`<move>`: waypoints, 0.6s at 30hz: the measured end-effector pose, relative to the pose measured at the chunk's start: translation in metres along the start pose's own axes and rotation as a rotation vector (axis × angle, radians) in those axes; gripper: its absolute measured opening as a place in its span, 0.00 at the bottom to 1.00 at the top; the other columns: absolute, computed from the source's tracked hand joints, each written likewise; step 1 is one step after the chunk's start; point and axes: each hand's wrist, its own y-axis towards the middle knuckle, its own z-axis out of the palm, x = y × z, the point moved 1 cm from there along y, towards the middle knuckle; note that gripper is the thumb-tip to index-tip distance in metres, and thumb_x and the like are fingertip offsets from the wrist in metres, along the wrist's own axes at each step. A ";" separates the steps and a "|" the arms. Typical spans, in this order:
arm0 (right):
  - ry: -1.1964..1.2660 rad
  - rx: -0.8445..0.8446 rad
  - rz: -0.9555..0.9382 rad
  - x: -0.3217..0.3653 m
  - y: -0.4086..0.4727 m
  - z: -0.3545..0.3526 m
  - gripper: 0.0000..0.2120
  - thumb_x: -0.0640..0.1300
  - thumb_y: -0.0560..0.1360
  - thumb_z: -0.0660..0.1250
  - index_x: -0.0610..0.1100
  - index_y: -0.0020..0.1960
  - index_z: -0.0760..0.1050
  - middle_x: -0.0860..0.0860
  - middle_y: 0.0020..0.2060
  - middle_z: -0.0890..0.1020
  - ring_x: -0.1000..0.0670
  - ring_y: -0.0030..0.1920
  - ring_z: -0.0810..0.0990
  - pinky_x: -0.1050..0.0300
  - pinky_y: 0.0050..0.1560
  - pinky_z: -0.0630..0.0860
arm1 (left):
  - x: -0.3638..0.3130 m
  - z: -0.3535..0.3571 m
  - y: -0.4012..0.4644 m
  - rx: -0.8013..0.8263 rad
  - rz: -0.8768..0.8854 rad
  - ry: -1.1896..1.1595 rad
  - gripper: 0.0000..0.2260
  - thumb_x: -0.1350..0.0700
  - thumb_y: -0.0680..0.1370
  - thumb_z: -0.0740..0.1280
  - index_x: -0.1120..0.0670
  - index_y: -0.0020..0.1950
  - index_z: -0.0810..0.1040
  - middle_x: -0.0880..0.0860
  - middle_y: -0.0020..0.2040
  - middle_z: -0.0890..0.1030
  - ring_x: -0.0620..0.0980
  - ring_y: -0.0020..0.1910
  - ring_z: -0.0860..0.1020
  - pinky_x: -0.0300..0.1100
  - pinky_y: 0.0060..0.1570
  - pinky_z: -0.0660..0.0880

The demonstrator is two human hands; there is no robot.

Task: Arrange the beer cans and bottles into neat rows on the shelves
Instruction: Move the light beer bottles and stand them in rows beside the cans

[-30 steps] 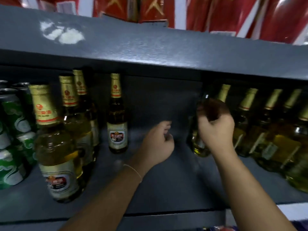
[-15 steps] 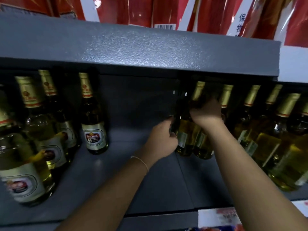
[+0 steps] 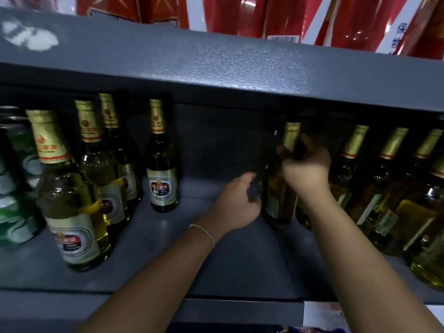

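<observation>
- Fingers (image 3: 286,152) of the right hand (image 3: 306,167) curl round the gold-foil neck of an upright bottle (image 3: 280,195)
- Left hand (image 3: 236,204) grips that bottle's lower body on the shelf (image 3: 168,248)

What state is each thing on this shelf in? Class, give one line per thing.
Held bottle: upright on the shelf, neck gripped.
Right hand: curled round that neck.
Left hand: curled at the bottle's lower body.
Lone bottle: upright, capped, apart from the others.
Green cans: stacked at far left.

Both arms reach forward; right hand (image 3: 306,164) grips with curled fingers, left hand (image 3: 236,204) loosely curled
</observation>
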 end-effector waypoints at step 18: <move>0.723 0.494 0.030 0.116 -0.085 0.080 0.14 0.29 0.78 0.62 0.39 0.61 0.75 0.44 0.51 0.84 0.46 0.52 0.84 0.52 0.53 0.80 | 0.069 -0.112 -0.091 -0.021 -0.100 -0.410 0.32 0.53 0.66 0.79 0.42 0.66 0.70 0.49 0.55 0.82 0.49 0.55 0.81 0.55 0.59 0.77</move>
